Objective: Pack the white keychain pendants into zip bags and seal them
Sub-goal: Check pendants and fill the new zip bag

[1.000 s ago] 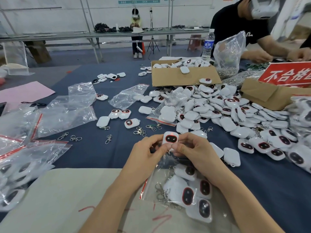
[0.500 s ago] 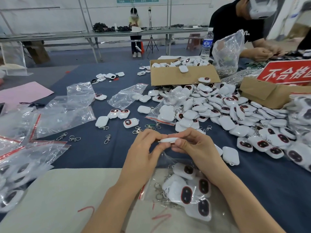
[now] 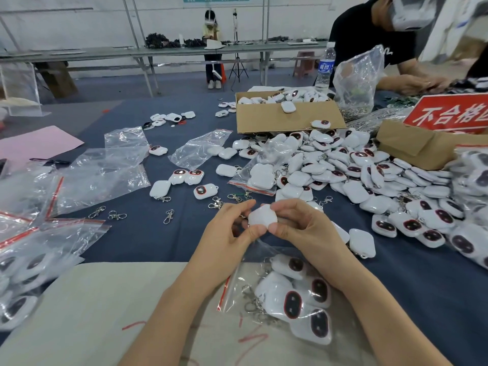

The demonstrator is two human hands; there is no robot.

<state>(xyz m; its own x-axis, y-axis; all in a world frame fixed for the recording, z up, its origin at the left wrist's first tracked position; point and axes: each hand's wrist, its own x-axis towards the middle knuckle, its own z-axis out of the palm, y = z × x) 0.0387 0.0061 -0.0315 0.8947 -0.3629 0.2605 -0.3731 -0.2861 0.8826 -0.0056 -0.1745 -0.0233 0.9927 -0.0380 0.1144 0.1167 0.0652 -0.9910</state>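
Right, one white pendant (image 3: pixel 262 217) is held plain side up between two hands; the left hand (image 3: pixel 232 233) pinches its left edge with thumb and curled fingers; the right hand (image 3: pixel 303 228) pinches the right edge the same way; just below them lies one zip bag (image 3: pixel 235 283) showing four dark-faced pendants inside; beyond, a heap (image 3: pixel 356 170) too many to count, two boxes, the open box (image 3: pixel 285 120) and the side box (image 3: pixel 412 149), and one water bottle (image 3: pixel 325 67).

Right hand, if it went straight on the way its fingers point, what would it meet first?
The right hand first meets the white pendant it pinches; just past that, probably the left hand.
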